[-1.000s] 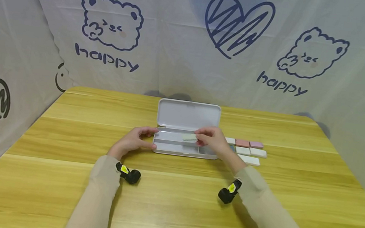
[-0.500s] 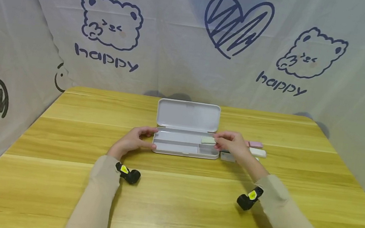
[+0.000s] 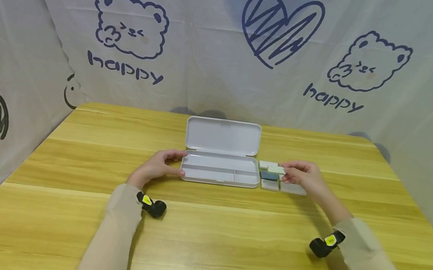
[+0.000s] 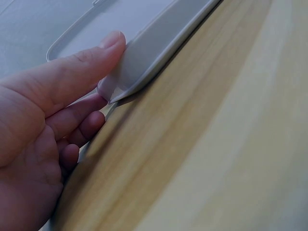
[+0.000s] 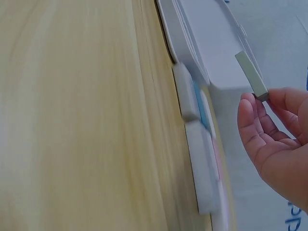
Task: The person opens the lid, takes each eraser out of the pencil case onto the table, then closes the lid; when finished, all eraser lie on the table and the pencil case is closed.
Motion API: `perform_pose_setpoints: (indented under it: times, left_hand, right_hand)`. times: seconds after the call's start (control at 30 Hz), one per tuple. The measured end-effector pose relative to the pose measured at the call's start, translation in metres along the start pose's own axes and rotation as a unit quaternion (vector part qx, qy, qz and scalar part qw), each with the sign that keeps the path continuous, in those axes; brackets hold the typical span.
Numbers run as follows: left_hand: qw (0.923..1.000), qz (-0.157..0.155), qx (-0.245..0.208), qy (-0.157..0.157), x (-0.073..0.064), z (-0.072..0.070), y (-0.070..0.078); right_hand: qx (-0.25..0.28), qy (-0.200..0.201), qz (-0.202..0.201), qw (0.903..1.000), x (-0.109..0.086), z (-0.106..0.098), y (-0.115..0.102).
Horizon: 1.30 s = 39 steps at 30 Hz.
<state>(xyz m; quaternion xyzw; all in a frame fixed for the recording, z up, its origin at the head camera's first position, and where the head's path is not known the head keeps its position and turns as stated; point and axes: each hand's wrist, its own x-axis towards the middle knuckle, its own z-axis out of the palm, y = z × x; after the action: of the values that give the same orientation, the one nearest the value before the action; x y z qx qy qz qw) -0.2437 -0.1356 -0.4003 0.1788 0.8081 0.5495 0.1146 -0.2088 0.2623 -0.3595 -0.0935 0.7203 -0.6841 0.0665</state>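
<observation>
My left hand point(image 3: 157, 170) holds the left end of an opened white pencil case point(image 3: 210, 160), thumb at the front corner and fingers at the back one. In the left wrist view, the thumb point(image 4: 86, 66) lies along the case's rim. To the right of the case, my right hand point(image 3: 307, 178) pinches one end of a pale green eraser point(image 5: 251, 74) between thumb and fingertips. In the head view this eraser overlaps the ones on the table. The case's compartments show nothing inside, and its lid point(image 3: 223, 136) stands up at the back.
Several erasers lie in rows beside the case's right end, among them a blue one point(image 3: 268, 176), a white one point(image 3: 292, 189) and a pink one point(image 5: 216, 156). The wooden table point(image 3: 203, 241) reaches back to a printed cloth point(image 3: 197, 60).
My right hand has moved right with the pale green eraser, from over the case to above the erasers beside it. The left hand has stayed at the case.
</observation>
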Motion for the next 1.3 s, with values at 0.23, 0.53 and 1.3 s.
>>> perform_pose_setpoints:
  times: [0.23,0.53,1.3]
  left_hand:
    - [1.0000,-0.003,0.003,0.003,0.001,0.001,-0.001]
    - [1.0000,-0.006,0.001,0.001,0.001,-0.001,0.001]
    - [1.0000,0.001,0.004,0.000,0.000,0.000,0.000]
  right_hand:
    - [0.021,-0.010,-0.012,0.9996,-0.015,-0.030,0.004]
    - [0.052,-0.008,-0.007,0.9986,-0.030,-0.058,0.006]
    - [-0.073,-0.016,0.089,0.9932,-0.040,-0.102,0.018]
